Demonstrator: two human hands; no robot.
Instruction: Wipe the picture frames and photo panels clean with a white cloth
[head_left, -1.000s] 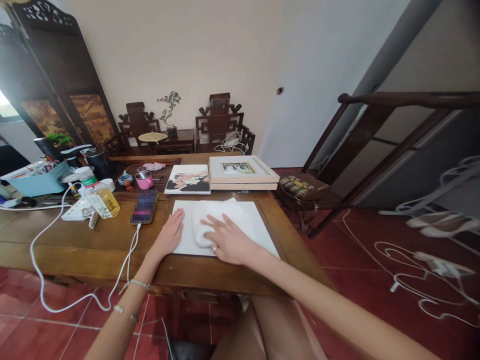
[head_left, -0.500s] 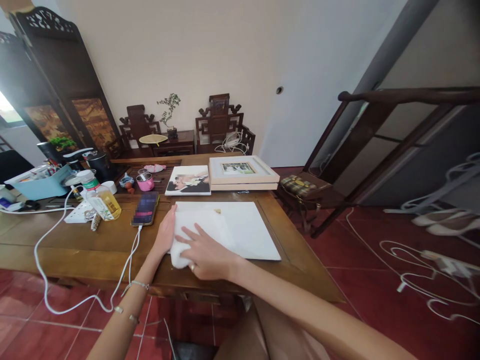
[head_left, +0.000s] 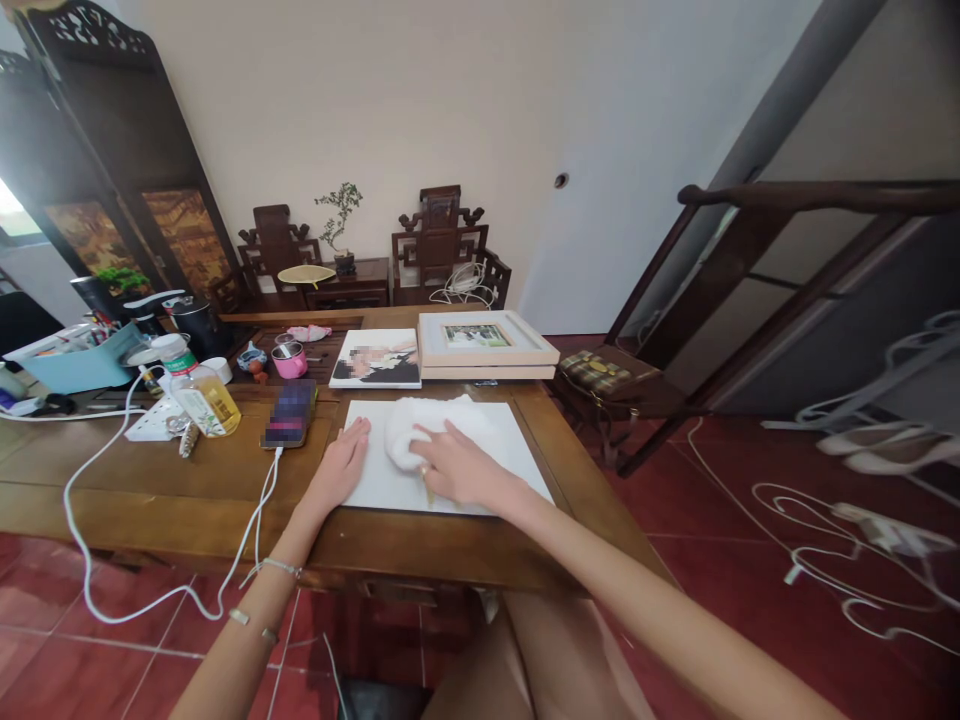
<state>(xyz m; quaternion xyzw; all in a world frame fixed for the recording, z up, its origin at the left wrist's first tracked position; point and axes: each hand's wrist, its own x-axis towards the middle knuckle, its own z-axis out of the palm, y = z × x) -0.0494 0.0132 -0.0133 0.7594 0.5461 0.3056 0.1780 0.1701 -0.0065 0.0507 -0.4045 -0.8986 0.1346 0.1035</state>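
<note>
A white flat panel lies on the wooden table in front of me. My right hand presses a bunched white cloth onto the panel, fingers spread flat over it. My left hand rests flat on the panel's left edge, fingers stretched out, holding nothing. A ring shows on the right hand.
A phone on a white cable lies left of the panel. Behind it are a photo print and stacked picture frames. A bottle, pink cup and blue bin crowd the left. Cables lie on the red floor at right.
My right hand has pushed the cloth from the panel's near left corner back up toward its middle. The left hand shifted slightly away from me along the left edge.
</note>
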